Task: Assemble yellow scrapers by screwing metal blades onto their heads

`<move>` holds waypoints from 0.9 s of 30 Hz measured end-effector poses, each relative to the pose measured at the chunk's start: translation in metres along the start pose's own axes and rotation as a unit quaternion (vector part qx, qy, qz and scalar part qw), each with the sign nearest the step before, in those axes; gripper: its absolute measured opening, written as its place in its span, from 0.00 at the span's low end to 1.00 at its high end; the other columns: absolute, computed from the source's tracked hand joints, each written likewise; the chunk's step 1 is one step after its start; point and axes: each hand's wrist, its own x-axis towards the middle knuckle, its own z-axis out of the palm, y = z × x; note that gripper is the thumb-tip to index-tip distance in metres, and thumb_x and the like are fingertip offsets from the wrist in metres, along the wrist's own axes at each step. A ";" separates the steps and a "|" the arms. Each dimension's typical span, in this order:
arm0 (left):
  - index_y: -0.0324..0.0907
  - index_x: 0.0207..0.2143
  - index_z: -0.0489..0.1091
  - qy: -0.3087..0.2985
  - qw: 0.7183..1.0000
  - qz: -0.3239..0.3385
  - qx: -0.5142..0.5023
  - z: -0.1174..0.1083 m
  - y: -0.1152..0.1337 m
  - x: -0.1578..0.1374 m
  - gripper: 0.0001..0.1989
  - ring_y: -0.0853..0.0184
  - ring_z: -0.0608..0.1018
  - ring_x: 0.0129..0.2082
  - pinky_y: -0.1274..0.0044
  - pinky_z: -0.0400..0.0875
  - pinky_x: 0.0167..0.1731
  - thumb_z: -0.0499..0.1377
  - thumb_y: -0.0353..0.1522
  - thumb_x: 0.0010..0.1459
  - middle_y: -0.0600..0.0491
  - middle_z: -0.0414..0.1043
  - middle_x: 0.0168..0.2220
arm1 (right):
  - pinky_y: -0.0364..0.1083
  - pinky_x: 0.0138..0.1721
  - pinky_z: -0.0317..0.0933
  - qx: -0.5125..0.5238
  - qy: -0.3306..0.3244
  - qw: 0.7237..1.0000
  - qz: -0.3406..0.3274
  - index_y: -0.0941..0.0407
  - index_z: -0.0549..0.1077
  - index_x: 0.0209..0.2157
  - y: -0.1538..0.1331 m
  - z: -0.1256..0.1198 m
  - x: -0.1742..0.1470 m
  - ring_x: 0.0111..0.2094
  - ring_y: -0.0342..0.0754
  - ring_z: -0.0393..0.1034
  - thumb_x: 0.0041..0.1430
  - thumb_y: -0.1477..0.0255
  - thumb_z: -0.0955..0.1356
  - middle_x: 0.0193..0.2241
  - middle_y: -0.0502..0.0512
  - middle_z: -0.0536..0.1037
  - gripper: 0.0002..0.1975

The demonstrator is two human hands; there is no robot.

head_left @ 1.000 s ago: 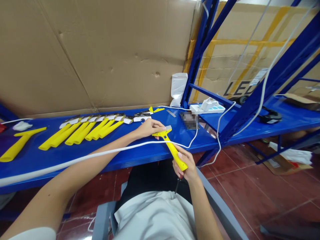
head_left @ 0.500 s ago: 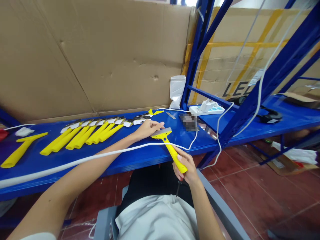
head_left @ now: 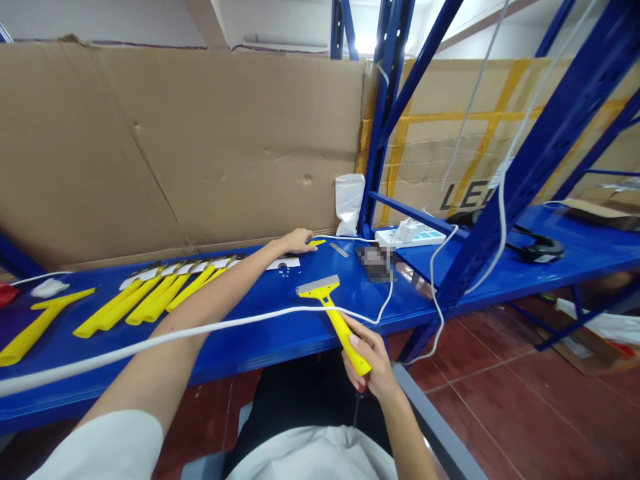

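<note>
With the right hand (head_left: 369, 353), near centre, holds a yellow scraper (head_left: 345, 335) by the lower handle, fingers clamped round it, and points its T-shaped head with the grey blade (head_left: 319, 284) to the far side and slightly left, over the blue shelf (head_left: 280, 293). Has a thin dark-shafted tool (head_left: 357, 408) with a red end just under the same hand, partly hidden. Has the left hand (head_left: 299, 240) stretched out to the far side of the shelf, on or just beside small yellow pieces (head_left: 317, 244); cannot tell whether to call those fingers apart or together. Faces, just nearer than that hand, a white card (head_left: 286, 263) with tiny dark bits beside it, and farther right a flat metal strip (head_left: 339, 250) lying loose. Has at left a row of yellow handles (head_left: 107, 309) with white cards (head_left: 149, 275) at the far ends, partly covered by the left forearm, and farther left a lone yellow T-shaped piece (head_left: 35, 333). Looks past a white cable (head_left: 250, 320) crossing the scraper in view, with a blurred dark object (head_left: 375, 265) and a white power strip (head_left: 390, 238) beyond to the right
</note>
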 end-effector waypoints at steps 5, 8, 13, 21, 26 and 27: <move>0.39 0.47 0.84 -0.026 0.997 0.012 0.067 0.007 0.001 0.009 0.18 0.56 0.84 0.44 0.75 0.75 0.44 0.69 0.42 0.61 0.42 0.85 0.44 | 0.38 0.12 0.56 -0.001 -0.012 1.000 0.000 0.63 0.69 0.72 0.004 -0.004 0.002 0.11 0.38 0.53 0.71 0.56 0.73 0.13 0.42 0.65 0.38; 0.40 0.47 0.85 -0.022 0.995 0.032 0.087 0.009 0.002 0.002 0.17 0.56 0.84 0.47 0.74 0.75 0.48 0.66 0.41 0.64 0.42 0.85 0.44 | 0.39 0.11 0.56 0.008 -0.024 1.000 -0.002 0.63 0.69 0.73 0.007 -0.007 0.003 0.10 0.38 0.53 0.70 0.55 0.73 0.12 0.42 0.65 0.39; 0.41 0.43 0.84 -0.012 0.993 0.048 0.108 0.014 0.010 -0.008 0.10 0.55 0.84 0.51 0.72 0.74 0.53 0.64 0.34 0.65 0.40 0.85 0.45 | 0.38 0.12 0.56 -0.006 -0.012 1.000 0.001 0.62 0.69 0.73 0.003 -0.005 0.001 0.11 0.38 0.54 0.70 0.56 0.73 0.13 0.42 0.65 0.38; 0.38 0.49 0.84 0.036 0.997 0.060 0.045 -0.001 0.031 -0.023 0.14 0.55 0.87 0.47 0.71 0.77 0.49 0.61 0.29 0.66 0.41 0.87 0.46 | 0.39 0.12 0.55 -0.018 -0.019 1.000 0.003 0.63 0.66 0.75 0.002 -0.006 0.001 0.11 0.39 0.54 0.70 0.55 0.73 0.14 0.43 0.66 0.41; 0.35 0.54 0.83 0.097 0.972 0.097 -0.192 -0.039 0.053 -0.044 0.19 0.60 0.87 0.46 0.72 0.79 0.49 0.62 0.37 0.70 0.42 0.87 0.51 | 0.39 0.12 0.56 -0.018 -0.022 1.000 0.004 0.63 0.67 0.75 0.004 -0.007 0.002 0.11 0.39 0.53 0.70 0.55 0.73 0.13 0.43 0.66 0.40; 0.36 0.54 0.83 0.108 0.958 0.111 -0.241 -0.048 0.058 -0.050 0.19 0.60 0.87 0.47 0.70 0.79 0.52 0.64 0.38 0.68 0.42 0.86 0.52 | 0.39 0.12 0.55 -0.018 -0.022 1.000 0.002 0.63 0.67 0.75 0.004 -0.007 0.002 0.11 0.39 0.53 0.70 0.56 0.73 0.13 0.43 0.66 0.40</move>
